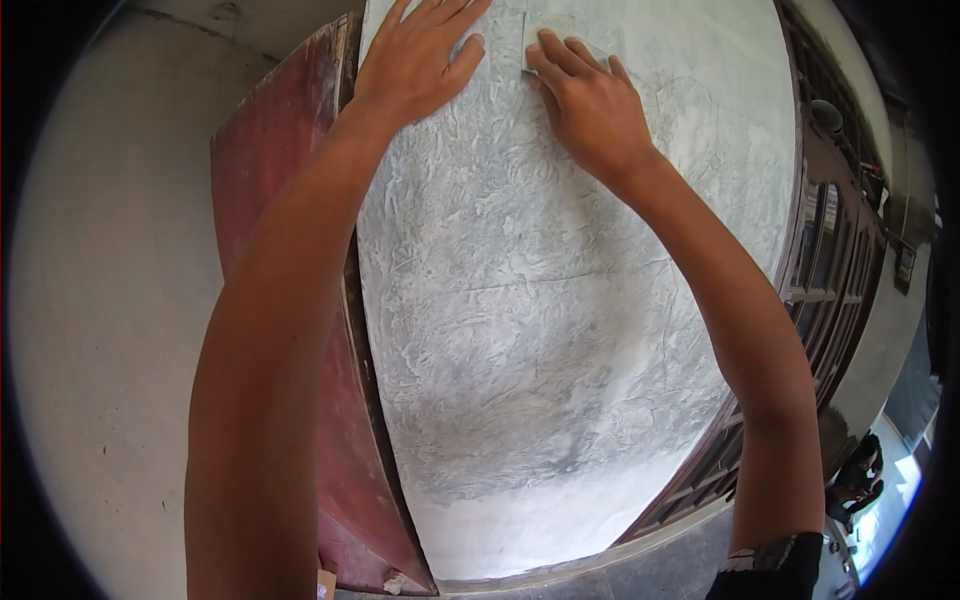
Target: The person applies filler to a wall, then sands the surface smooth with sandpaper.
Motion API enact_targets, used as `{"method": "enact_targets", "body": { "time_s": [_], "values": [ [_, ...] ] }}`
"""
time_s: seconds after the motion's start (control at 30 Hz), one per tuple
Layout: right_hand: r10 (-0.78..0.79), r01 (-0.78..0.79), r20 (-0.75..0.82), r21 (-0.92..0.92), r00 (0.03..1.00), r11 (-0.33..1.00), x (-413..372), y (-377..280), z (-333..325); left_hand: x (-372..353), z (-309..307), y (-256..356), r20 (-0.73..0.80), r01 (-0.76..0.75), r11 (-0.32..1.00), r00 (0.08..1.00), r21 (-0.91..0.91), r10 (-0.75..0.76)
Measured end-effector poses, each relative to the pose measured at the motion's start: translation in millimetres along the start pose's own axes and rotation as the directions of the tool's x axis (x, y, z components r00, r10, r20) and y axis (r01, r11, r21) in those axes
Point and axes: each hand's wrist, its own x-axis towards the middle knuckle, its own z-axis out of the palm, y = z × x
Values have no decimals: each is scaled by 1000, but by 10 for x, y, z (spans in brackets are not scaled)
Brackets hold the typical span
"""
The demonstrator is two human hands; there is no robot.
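Observation:
High on the rough grey-white wall (500, 330), my left hand (422, 58) lies flat with fingers spread, close to the wall's left edge. It holds nothing. My right hand (590, 100) is to the right of it, its fingers bent over a thin greyish rectangular sheet (552, 22) and pressing it against the wall. The sheet's upper and left edges show; the rest is under the fingers. Around both hands the surface is ridged and streaked, with a fine horizontal crack lower down.
A worn red panel (270, 150) stands along the left edge of the wall, beside a plain pale wall (110, 300). Brown-framed windows (825, 235) run down the right. Grey floor tiles (660, 555) lie below. A person in dark clothes (857, 480) is at the far lower right.

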Motion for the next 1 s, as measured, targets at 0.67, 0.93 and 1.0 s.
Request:
{"method": "enact_targets", "body": {
  "time_s": [0.67, 0.93, 1.0],
  "values": [
    [36, -36, 3, 10, 999, 999, 32, 41, 193, 2, -30, 4, 27, 3, 997, 1000, -78, -1],
    [259, -267, 251, -3, 933, 964, 581, 220, 110, 11, 7, 27, 54, -26, 1000, 998, -15, 27],
    [167, -179, 265, 22, 950, 984, 370, 104, 54, 2, 11, 23, 50, -25, 1000, 998, -18, 26]
  ]
}}
